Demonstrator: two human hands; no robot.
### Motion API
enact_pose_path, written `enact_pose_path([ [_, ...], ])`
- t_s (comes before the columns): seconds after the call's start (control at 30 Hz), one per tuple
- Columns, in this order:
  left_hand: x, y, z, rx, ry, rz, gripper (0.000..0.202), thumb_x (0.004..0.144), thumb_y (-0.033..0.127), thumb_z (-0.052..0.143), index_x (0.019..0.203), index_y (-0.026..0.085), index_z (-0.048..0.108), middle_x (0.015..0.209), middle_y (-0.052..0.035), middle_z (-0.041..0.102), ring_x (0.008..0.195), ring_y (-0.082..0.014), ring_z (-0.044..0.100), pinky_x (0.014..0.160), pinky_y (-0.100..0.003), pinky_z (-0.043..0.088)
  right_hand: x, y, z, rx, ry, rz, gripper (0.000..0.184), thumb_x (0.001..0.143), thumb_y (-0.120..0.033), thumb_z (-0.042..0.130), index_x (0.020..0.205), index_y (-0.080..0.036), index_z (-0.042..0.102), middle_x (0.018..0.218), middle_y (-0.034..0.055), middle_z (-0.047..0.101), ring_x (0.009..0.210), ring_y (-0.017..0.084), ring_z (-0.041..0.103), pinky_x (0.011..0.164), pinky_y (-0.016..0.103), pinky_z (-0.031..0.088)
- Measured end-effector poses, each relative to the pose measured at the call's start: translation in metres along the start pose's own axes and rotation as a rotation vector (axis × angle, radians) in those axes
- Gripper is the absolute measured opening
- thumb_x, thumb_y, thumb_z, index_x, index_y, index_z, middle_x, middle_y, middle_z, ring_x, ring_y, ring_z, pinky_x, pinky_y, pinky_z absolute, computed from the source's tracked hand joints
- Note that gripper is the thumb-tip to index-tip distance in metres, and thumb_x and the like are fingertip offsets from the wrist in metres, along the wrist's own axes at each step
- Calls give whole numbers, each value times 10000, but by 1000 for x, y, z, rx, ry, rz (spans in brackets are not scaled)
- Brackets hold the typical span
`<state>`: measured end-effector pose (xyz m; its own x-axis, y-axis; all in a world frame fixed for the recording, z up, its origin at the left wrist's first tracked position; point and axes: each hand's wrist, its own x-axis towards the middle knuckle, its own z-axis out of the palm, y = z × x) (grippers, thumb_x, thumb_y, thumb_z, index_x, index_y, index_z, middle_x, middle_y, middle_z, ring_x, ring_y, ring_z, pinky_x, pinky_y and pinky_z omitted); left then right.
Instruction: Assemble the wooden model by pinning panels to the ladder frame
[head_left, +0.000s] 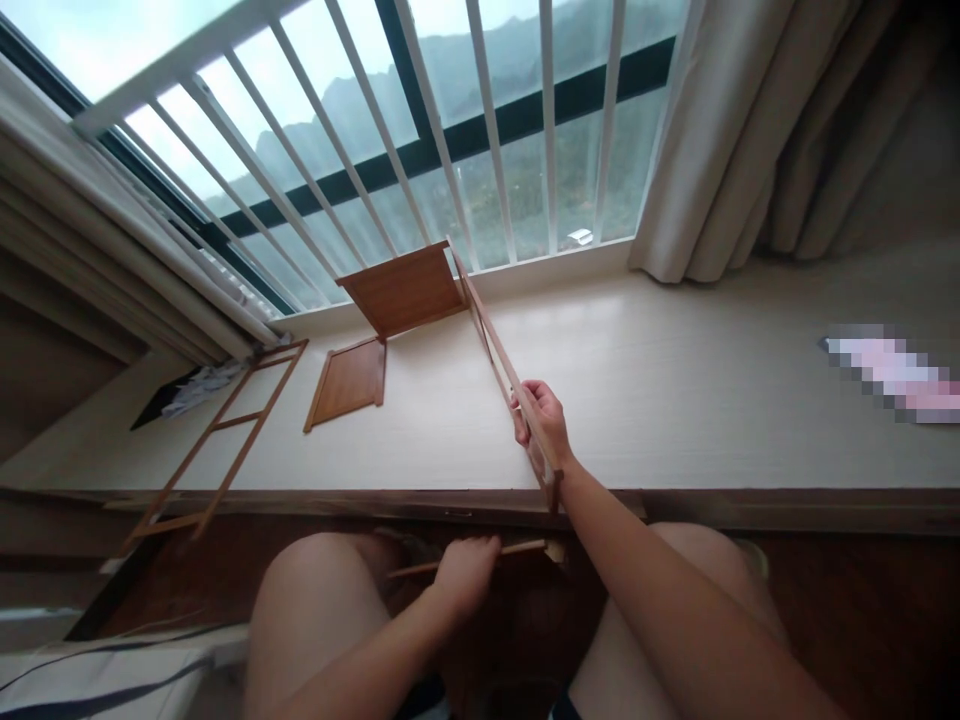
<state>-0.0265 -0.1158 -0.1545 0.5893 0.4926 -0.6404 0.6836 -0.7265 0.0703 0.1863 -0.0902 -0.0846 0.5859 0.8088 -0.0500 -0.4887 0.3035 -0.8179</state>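
Person seated at a pale surface (pixel 697 390) below a barred window. Right hand (pixel 541 415) is curled around a long wooden frame (pixel 495 336), fingers closed about its rails partway along. The frame slants over the surface, its near end at the front edge, its far end toward the window bars (pixel 486 130). A larger brown panel (pixel 405 290) meets that far end; whether joined or merely touching is hard to say from here.

Left hand (pixel 466 578) is lower, between the knees, fist closed over a wooden strip (pixel 523 548). Shadow hides much of that piece; it may be the edge of something wider.

To the left: a smaller panel (pixel 346 383) flat on the surface, then a ladder-shaped frame (pixel 237 421), its near end overhanging the front edge.

Step in hand, as judged: steadying the long frame with one hand while managing the strip with the other. A next move would seem to call for a firm right grip, so the frame and larger panel don't tip, and clear space about the strip.
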Motion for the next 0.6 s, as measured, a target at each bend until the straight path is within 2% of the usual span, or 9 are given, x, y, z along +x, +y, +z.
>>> enact_pose_path([
  [0.1,-41,-1,-28,-8,74,-11,307,898,311,343,1081,202,565,1061,-70,649,1002,-136,617,914,-309,498,2,-6,-6,-1,-13,-2,382,762,-484,593,921,-183,419,762,-52,523,379,-15,321,310,142,225],
  [0.27,-104,2,-87,-26,186,5,322,896,297,270,1030,272,561,1049,-40,665,987,-146,617,844,-269,456,2,-20,-15,-4,-55,6,363,763,-470,572,919,-180,420,756,-52,532,343,-9,321,292,146,200],
  [0.33,-124,5,-112,-16,254,-7,330,882,239,270,996,287,576,1057,-29,669,1003,-151,611,866,-280,440,3,-25,-19,-7,-56,-2,363,779,-486,542,921,-179,412,760,-51,534,343,-12,323,294,139,198],
  [0.47,-150,9,-163,83,382,-10,241,849,226,379,944,286,592,1001,-15,678,921,-142,608,804,-258,408,4,-32,-24,-19,-51,-20,361,789,-489,528,921,-179,400,770,-56,537,342,-16,318,295,136,198],
  [0.53,-157,9,-186,114,443,-15,203,859,270,385,889,268,586,917,-18,672,855,-136,599,743,-248,383,4,-34,-25,-25,-53,-27,366,784,-487,539,918,-176,398,771,-55,538,342,-18,319,294,136,198],
  [0.6,-159,9,-207,136,480,-25,181,863,323,400,881,263,570,911,-17,664,857,-137,600,733,-244,373,5,-35,-26,-29,-52,-38,377,775,-486,553,917,-173,398,771,-53,537,343,-22,320,293,131,198],
])
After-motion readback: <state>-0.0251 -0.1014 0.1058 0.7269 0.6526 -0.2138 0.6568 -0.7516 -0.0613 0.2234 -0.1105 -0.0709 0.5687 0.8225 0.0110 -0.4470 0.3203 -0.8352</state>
